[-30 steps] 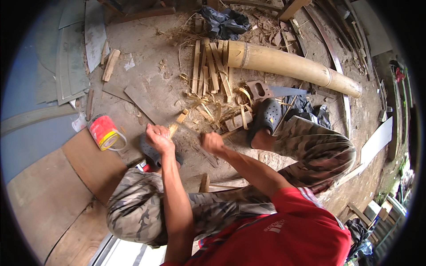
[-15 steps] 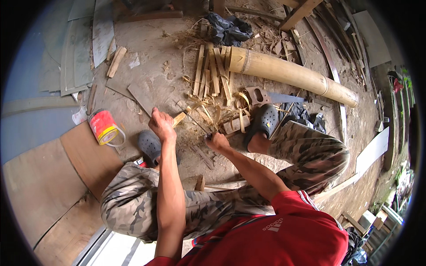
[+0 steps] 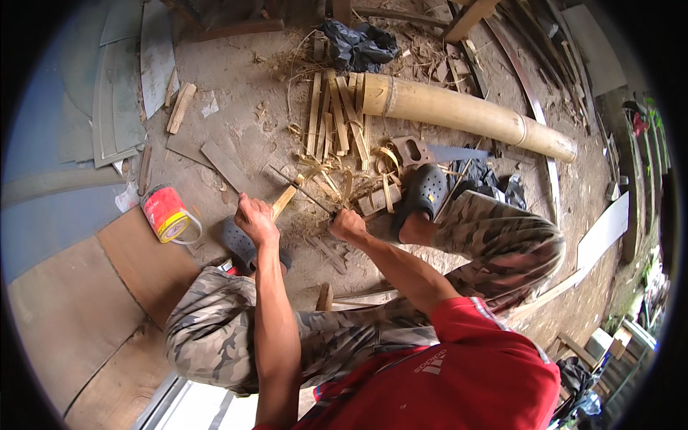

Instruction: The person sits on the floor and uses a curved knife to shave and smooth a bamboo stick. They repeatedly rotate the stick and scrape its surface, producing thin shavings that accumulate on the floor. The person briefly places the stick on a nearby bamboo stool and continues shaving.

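My left hand (image 3: 256,221) is closed on the near end of a pale bamboo strip (image 3: 285,201), which slants up and away to the right. In my right hand (image 3: 349,226) is the dark handle of a knife, its slim blade (image 3: 301,189) pointing up-left and crossing the strip near its far end. Whether the edge touches the strip I cannot tell. Beyond the blade, curled shavings (image 3: 337,183) lie on the ground, with several split bamboo strips (image 3: 340,118) behind them. Both hands are held between my feet.
A thick bamboo pole (image 3: 455,115) lies across the far right, with a handsaw (image 3: 448,153) nearer me. To the left are a red and yellow bucket (image 3: 163,209) and flat boards (image 3: 147,247). Black plastic bags (image 3: 358,44) and wood scraps (image 3: 181,107) lie on the dirt floor.
My left hand has drawn back slightly toward me with the bamboo strip, and more of the strip shows beyond it. My right hand with the knife has barely moved.
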Demonstrator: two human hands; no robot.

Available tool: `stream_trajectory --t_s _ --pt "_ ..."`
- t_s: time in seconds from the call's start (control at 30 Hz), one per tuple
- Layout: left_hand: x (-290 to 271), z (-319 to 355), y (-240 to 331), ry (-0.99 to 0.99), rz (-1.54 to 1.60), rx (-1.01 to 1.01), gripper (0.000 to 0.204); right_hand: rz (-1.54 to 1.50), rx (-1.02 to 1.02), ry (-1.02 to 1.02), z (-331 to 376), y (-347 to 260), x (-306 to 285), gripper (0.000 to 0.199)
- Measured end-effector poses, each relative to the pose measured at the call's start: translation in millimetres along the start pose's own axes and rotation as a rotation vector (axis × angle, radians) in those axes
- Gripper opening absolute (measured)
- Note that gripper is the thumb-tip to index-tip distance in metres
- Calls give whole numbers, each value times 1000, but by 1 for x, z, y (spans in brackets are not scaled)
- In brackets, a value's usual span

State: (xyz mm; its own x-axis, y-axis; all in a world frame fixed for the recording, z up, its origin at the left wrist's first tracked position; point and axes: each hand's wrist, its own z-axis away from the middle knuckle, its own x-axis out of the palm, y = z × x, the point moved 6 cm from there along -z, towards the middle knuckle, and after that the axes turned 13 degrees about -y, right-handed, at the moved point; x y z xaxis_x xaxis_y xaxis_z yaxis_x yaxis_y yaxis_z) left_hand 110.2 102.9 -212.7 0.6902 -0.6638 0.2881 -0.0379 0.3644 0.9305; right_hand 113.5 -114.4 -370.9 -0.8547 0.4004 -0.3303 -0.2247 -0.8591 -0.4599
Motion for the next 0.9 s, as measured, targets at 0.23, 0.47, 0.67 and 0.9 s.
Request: stream_trajectory --t_s 0.23,0.47,0.67,0.9 --pt "12 0 6 -26 -60 19 54 132 -253 -29 -4 -14 18 39" --pt "-5 -7 6 -9 -7 2 52 71 -257 -25 32 -36 5 33" --pt "-21 -7 5 44 72 -18 52 -11 65 15 5 0 3 32" --pt "-9 -16 8 -18 10 -20 52 -77 -83 -83 -1 0 21 34"
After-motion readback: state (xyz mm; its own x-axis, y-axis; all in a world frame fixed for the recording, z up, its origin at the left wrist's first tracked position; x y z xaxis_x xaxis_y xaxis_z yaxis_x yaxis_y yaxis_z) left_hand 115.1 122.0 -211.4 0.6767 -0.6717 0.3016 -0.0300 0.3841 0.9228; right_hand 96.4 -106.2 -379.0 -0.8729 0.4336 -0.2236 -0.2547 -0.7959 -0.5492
